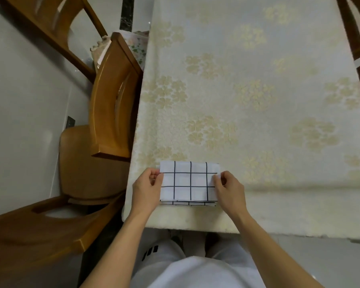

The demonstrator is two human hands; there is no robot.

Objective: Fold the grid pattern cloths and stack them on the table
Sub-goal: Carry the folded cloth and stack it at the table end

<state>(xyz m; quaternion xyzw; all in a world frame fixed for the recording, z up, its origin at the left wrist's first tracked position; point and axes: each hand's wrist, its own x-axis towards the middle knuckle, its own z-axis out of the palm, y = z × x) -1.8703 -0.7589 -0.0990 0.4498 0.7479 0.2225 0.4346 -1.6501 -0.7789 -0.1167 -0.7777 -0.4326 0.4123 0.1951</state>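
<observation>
A folded white cloth with a dark grid pattern (189, 181) lies near the table's front left corner. Under its near edge the rim of another folded grid cloth (188, 203) peeks out, so the two are stacked. My left hand (147, 189) pinches the top cloth's left edge between thumb and fingers. On the opposite side my right hand (229, 190) pinches its right edge the same way. The top cloth looks flat and rectangular.
The table (258, 100) wears a pale tablecloth with faint yellow flowers. A wooden chair (112, 104) stands tight against its left edge, and another chair (29, 231) is at the near left. A further chair back (357, 28) shows at the far right.
</observation>
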